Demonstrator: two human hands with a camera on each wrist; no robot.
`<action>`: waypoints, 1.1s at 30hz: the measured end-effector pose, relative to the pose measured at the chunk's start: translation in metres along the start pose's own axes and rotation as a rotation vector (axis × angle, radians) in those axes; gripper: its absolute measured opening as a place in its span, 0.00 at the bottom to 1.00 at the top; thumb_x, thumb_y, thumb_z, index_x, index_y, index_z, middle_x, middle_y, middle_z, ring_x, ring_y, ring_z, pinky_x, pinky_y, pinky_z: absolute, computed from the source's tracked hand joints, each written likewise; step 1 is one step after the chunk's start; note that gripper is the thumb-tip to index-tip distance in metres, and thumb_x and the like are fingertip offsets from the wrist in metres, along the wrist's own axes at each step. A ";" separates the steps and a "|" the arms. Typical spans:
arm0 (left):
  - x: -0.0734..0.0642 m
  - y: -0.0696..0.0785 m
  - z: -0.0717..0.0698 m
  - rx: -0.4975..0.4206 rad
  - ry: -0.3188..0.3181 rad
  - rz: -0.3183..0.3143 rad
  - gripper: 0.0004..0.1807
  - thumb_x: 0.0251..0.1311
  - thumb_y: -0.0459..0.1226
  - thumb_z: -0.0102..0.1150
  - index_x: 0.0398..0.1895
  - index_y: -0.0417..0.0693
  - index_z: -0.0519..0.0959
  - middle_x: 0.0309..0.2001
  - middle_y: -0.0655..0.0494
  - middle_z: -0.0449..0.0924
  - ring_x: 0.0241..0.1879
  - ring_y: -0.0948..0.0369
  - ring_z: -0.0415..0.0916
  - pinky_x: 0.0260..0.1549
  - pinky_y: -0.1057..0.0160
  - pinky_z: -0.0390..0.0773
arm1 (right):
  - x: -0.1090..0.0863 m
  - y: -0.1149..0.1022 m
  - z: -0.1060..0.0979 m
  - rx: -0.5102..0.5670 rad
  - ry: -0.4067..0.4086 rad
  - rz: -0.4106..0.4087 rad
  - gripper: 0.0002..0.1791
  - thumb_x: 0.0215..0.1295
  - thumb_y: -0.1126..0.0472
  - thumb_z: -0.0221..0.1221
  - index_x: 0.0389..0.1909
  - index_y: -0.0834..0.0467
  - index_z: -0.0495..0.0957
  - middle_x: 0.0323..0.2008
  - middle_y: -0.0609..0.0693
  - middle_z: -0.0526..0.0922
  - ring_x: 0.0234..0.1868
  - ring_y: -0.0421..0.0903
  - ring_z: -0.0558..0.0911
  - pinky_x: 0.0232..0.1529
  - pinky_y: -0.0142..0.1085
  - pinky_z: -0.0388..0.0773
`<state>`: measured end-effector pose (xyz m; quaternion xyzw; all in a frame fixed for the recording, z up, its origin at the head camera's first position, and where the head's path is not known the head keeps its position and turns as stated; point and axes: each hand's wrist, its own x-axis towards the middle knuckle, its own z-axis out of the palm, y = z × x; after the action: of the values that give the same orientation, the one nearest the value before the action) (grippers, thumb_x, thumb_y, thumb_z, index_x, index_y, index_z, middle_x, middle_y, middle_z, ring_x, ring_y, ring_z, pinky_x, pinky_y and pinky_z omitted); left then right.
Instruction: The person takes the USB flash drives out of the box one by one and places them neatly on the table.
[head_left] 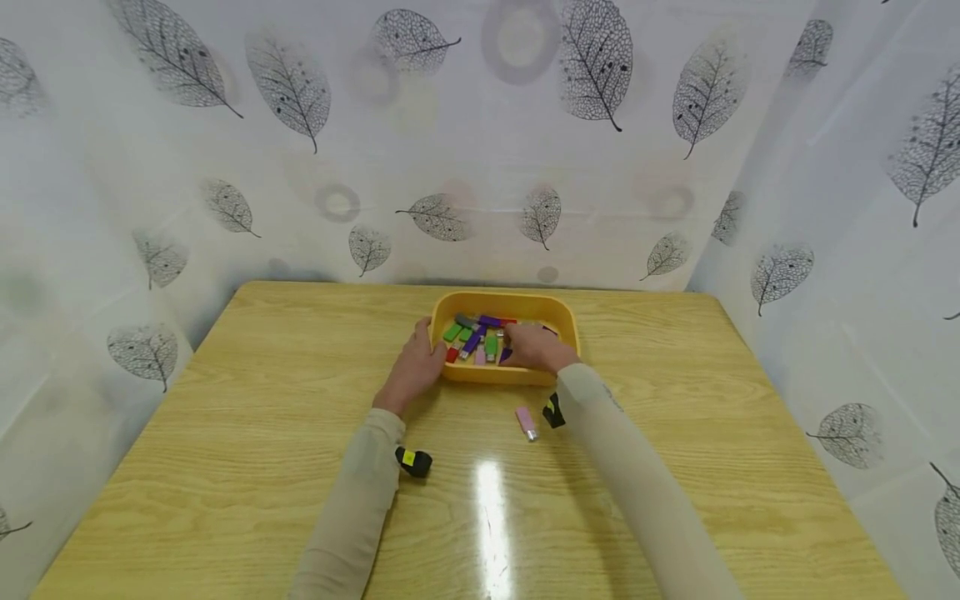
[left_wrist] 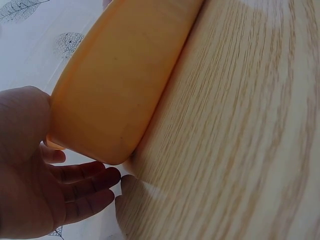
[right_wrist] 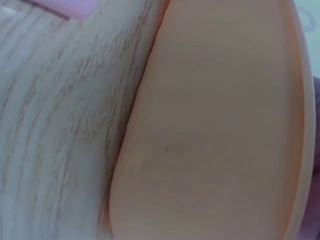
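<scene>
A yellow plastic bin (head_left: 498, 377) stands at the back of the table, holding several USB sticks in green, purple, red, grey and pink. My left hand (head_left: 417, 362) grips its left end; in the left wrist view the thumb lies at the rim and the fingers curve round the outer wall. My right hand (head_left: 536, 346) reaches over the front wall into the bin, fingers down among the sticks. A purple USB stick (head_left: 506, 355) shows beside its fingers; whether they pinch one is hidden. In the right wrist view the bin's wall (right_wrist: 210, 120) covers most of that hand.
A pink USB stick (head_left: 526, 422) with a metal plug lies on the wooden table (head_left: 300, 400) in front of the bin, near the right wrist. A leaf-patterned curtain (head_left: 465, 167) hangs behind the table and along the sides.
</scene>
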<state>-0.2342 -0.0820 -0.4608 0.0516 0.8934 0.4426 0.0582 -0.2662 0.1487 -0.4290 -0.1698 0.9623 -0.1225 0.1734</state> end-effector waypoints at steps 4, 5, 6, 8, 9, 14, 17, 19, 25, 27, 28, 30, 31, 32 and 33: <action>0.001 0.000 0.001 -0.006 0.007 0.010 0.34 0.73 0.43 0.40 0.77 0.39 0.45 0.70 0.34 0.60 0.67 0.46 0.64 0.67 0.45 0.64 | -0.002 0.002 0.000 0.020 0.006 0.002 0.28 0.62 0.46 0.66 0.56 0.59 0.73 0.48 0.54 0.80 0.45 0.48 0.78 0.50 0.43 0.78; 0.001 0.000 0.001 -0.008 0.011 0.015 0.34 0.73 0.43 0.40 0.77 0.39 0.46 0.70 0.34 0.60 0.67 0.46 0.65 0.67 0.45 0.64 | -0.003 0.002 0.000 0.023 0.010 -0.001 0.28 0.62 0.47 0.66 0.56 0.59 0.73 0.49 0.54 0.80 0.46 0.48 0.79 0.50 0.43 0.78; 0.002 0.000 0.001 -0.009 0.015 0.021 0.34 0.73 0.43 0.40 0.76 0.38 0.46 0.70 0.33 0.61 0.67 0.46 0.65 0.67 0.46 0.64 | -0.003 0.002 -0.001 0.026 0.014 -0.004 0.27 0.62 0.47 0.66 0.56 0.59 0.73 0.49 0.54 0.81 0.46 0.49 0.79 0.51 0.44 0.78; 0.002 0.000 0.001 -0.010 0.019 0.031 0.34 0.73 0.42 0.41 0.76 0.38 0.47 0.70 0.33 0.61 0.67 0.46 0.65 0.67 0.46 0.64 | -0.004 0.002 -0.001 0.023 0.021 -0.015 0.27 0.63 0.48 0.66 0.56 0.60 0.73 0.50 0.55 0.81 0.47 0.49 0.80 0.51 0.44 0.78; 0.003 0.000 0.001 -0.010 0.020 0.035 0.34 0.72 0.42 0.41 0.76 0.38 0.47 0.69 0.33 0.61 0.67 0.46 0.65 0.67 0.47 0.64 | -0.005 0.002 -0.001 0.021 0.024 -0.020 0.27 0.62 0.48 0.66 0.55 0.60 0.73 0.49 0.55 0.81 0.47 0.49 0.80 0.51 0.44 0.79; 0.002 -0.001 0.001 -0.020 0.011 0.027 0.34 0.73 0.42 0.40 0.76 0.38 0.46 0.70 0.33 0.60 0.67 0.47 0.65 0.67 0.46 0.64 | -0.006 0.002 -0.002 -0.001 0.048 -0.042 0.28 0.61 0.47 0.67 0.53 0.61 0.74 0.46 0.54 0.80 0.43 0.48 0.78 0.50 0.43 0.78; 0.002 -0.001 0.002 -0.021 0.011 0.018 0.35 0.73 0.43 0.40 0.76 0.39 0.46 0.71 0.34 0.60 0.68 0.47 0.64 0.68 0.46 0.64 | -0.006 0.002 -0.003 -0.008 0.059 -0.042 0.27 0.60 0.46 0.68 0.51 0.60 0.75 0.44 0.53 0.78 0.42 0.48 0.75 0.47 0.41 0.77; 0.002 -0.001 0.002 -0.020 0.013 0.010 0.34 0.73 0.44 0.40 0.77 0.39 0.46 0.71 0.35 0.59 0.68 0.47 0.64 0.68 0.46 0.63 | -0.006 0.003 -0.003 -0.002 0.065 -0.037 0.26 0.59 0.46 0.69 0.48 0.60 0.76 0.42 0.52 0.78 0.40 0.48 0.74 0.44 0.40 0.76; 0.002 0.000 0.003 -0.015 0.016 0.015 0.36 0.73 0.42 0.38 0.78 0.41 0.42 0.74 0.36 0.56 0.70 0.47 0.61 0.69 0.46 0.60 | -0.004 0.004 -0.003 0.055 0.062 -0.028 0.23 0.59 0.49 0.69 0.45 0.60 0.76 0.36 0.51 0.78 0.35 0.46 0.73 0.36 0.37 0.70; 0.002 0.000 0.003 0.002 0.017 0.024 0.36 0.73 0.41 0.38 0.79 0.43 0.40 0.74 0.36 0.55 0.70 0.46 0.60 0.69 0.46 0.60 | -0.004 0.005 -0.002 0.066 0.059 -0.037 0.22 0.59 0.50 0.69 0.44 0.60 0.76 0.35 0.51 0.78 0.35 0.46 0.72 0.35 0.36 0.70; 0.002 0.000 0.003 0.015 0.017 0.028 0.36 0.74 0.40 0.37 0.80 0.43 0.39 0.75 0.36 0.54 0.71 0.46 0.59 0.70 0.46 0.59 | -0.004 0.005 -0.002 0.069 0.057 -0.040 0.22 0.59 0.50 0.69 0.44 0.60 0.77 0.36 0.51 0.79 0.34 0.46 0.72 0.35 0.36 0.70; 0.003 0.001 0.004 0.040 0.015 0.035 0.36 0.74 0.39 0.36 0.80 0.44 0.38 0.75 0.36 0.53 0.72 0.45 0.58 0.70 0.46 0.58 | -0.005 0.006 -0.002 0.075 0.056 -0.047 0.21 0.59 0.50 0.69 0.44 0.61 0.77 0.36 0.51 0.79 0.34 0.46 0.72 0.34 0.36 0.70; 0.003 0.001 0.004 0.049 0.012 0.039 0.36 0.74 0.38 0.36 0.80 0.44 0.38 0.76 0.37 0.52 0.73 0.45 0.56 0.71 0.46 0.57 | -0.005 0.006 -0.002 0.078 0.056 -0.049 0.21 0.59 0.50 0.69 0.45 0.61 0.77 0.36 0.51 0.79 0.34 0.46 0.72 0.34 0.36 0.70; 0.003 0.001 0.004 0.057 0.009 0.042 0.36 0.74 0.38 0.36 0.80 0.43 0.38 0.76 0.37 0.51 0.74 0.45 0.54 0.71 0.46 0.56 | -0.005 0.007 -0.002 0.077 0.058 -0.047 0.21 0.59 0.50 0.69 0.45 0.60 0.77 0.36 0.51 0.80 0.34 0.46 0.73 0.34 0.36 0.71; 0.003 0.001 0.004 0.064 0.011 0.044 0.36 0.74 0.38 0.36 0.80 0.43 0.38 0.76 0.37 0.51 0.74 0.45 0.54 0.71 0.46 0.55 | -0.005 0.007 -0.002 0.078 0.059 -0.044 0.22 0.59 0.50 0.69 0.45 0.60 0.77 0.37 0.50 0.80 0.34 0.46 0.73 0.34 0.36 0.71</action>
<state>-0.2366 -0.0775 -0.4622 0.0706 0.9061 0.4150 0.0420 -0.2647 0.1570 -0.4274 -0.1802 0.9576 -0.1685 0.1485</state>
